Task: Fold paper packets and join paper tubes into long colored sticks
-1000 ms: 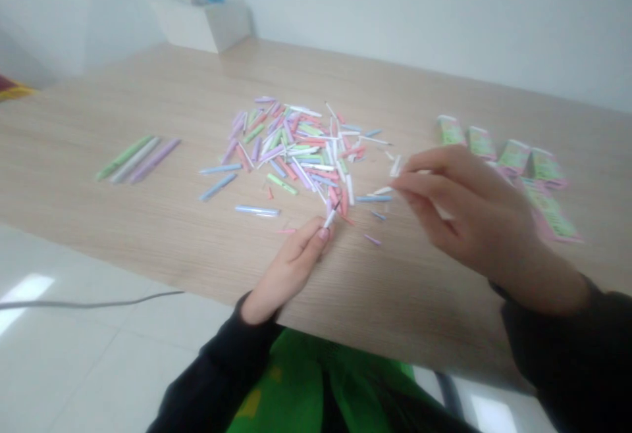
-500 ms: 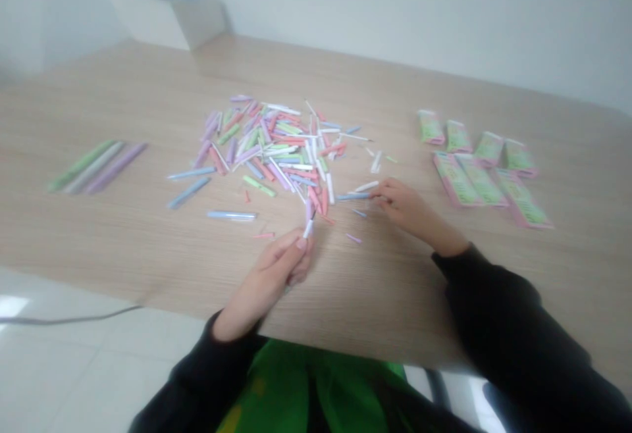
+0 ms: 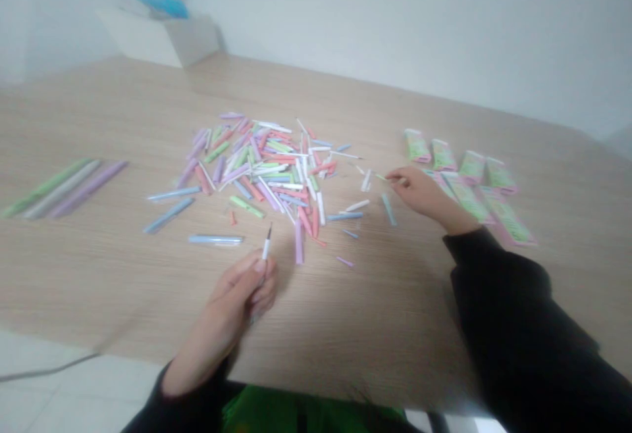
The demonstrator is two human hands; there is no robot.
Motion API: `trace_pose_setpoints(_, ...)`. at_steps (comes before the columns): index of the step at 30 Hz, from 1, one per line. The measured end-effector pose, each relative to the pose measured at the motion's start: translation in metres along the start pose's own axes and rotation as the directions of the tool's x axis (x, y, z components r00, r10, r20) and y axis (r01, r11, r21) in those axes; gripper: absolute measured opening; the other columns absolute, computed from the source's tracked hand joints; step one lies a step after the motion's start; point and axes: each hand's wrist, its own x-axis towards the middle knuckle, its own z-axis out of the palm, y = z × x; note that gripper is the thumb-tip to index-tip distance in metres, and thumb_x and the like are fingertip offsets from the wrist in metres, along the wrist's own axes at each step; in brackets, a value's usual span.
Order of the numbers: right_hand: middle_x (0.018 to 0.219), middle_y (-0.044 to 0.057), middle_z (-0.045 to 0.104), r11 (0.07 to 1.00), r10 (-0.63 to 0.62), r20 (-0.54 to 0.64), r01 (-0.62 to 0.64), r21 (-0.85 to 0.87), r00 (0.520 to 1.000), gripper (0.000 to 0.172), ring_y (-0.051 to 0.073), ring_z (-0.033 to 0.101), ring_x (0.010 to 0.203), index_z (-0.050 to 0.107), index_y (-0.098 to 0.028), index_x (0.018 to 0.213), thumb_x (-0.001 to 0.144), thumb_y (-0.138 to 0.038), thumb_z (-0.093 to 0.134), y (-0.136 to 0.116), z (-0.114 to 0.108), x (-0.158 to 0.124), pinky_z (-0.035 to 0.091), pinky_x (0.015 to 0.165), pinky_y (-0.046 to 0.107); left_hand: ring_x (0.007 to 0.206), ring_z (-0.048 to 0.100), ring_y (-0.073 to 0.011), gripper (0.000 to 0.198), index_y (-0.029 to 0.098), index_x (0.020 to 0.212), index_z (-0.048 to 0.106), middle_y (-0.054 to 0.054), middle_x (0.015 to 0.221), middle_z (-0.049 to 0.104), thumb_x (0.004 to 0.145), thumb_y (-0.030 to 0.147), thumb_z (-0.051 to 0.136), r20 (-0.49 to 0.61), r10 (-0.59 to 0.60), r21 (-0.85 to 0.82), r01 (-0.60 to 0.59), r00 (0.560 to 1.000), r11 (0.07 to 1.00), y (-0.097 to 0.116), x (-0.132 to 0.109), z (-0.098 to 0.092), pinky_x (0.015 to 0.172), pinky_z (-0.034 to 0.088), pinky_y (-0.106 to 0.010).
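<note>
Left hand (image 3: 230,308) has withdrawn, pinching a white tube (image 3: 266,247).

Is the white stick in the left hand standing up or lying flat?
Standing up, slightly tilted: the white stick rises from the fingers of the left hand, its dark tip pointing upward.

Our left hand (image 3: 237,305) holds up a white stick (image 3: 266,247) with a dark tip, while our right hand (image 3: 419,193) pinches a thin green stick (image 3: 380,176) just beside some green-and-pink packets (image 3: 473,183). Between our hands, a heap of pastel sticks (image 3: 261,170) lies on the wooden table (image 3: 375,328), and three long sticks (image 3: 64,189) lie side by side at far left.
</note>
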Motion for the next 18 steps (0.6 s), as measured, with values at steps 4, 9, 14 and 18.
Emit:
trace_pose_setpoints(4, 0.103, 0.014, 0.074, 0.999, -0.054, 0.050, 0.054, -0.002, 0.997, 0.032, 0.024, 0.065, 0.083, 0.074, -0.013, 0.114, 0.089, -0.016, 0.055, -0.008, 0.008, 0.036, 0.052, 0.081, 0.040, 0.052, 0.027, -0.0091, 0.043, 0.019, 0.072, 0.048, 0.007, 0.060, 0.033, 0.100, 0.049, 0.059, 0.023, 0.013, 0.084, -0.015, 1.000, 0.996, -0.005, 0.001, -0.001, 0.048, 0.024, -0.024)
trace_pose_setpoints(9, 0.105, 0.012, 0.071, 0.986, -0.166, 0.153, 0.167, 0.004, 0.974, 0.021, 0.024, 0.066, 0.096, 0.078, -0.015, 0.101, 0.086, -0.015, 0.063, -0.031, 0.035, 0.070, 0.050, 0.093, 0.036, 0.054, 0.026, -0.0104, 0.042, 0.020, 0.073, 0.048, 0.006, 0.062, 0.032, 0.103, 0.048, 0.056, 0.007, 0.002, 0.104, -0.003, 1.000, 0.995, -0.007, -0.002, -0.006, 0.050, 0.023, -0.026)
trace_pose_setpoints(14, 0.097, 0.014, 0.072, 0.984, -0.168, 0.210, 0.176, -0.018, 0.963, 0.016, 0.025, 0.066, 0.092, 0.077, -0.013, 0.084, 0.085, -0.010, 0.061, -0.039, 0.056, 0.085, 0.051, 0.088, 0.036, 0.053, 0.026, -0.0101, 0.044, 0.020, 0.072, 0.048, 0.006, 0.061, 0.032, 0.104, 0.049, 0.053, 0.011, -0.010, 0.153, 0.009, 1.000, 0.988, -0.010, -0.001, -0.007, 0.049, 0.023, -0.026)
trace_pose_setpoints(18, 0.087, 0.013, 0.075, 0.982, -0.172, 0.231, 0.184, -0.034, 0.958, 0.018, 0.025, 0.068, 0.087, 0.072, -0.014, 0.071, 0.081, -0.006, 0.060, -0.047, 0.055, 0.083, 0.049, 0.085, 0.037, 0.053, 0.026, -0.0105, 0.046, 0.020, 0.070, 0.044, 0.006, 0.060, 0.032, 0.104, 0.051, 0.052, 0.020, 0.008, 0.204, -0.012, 1.000, 0.979, -0.008, 0.001, -0.004, 0.050, 0.021, -0.027)
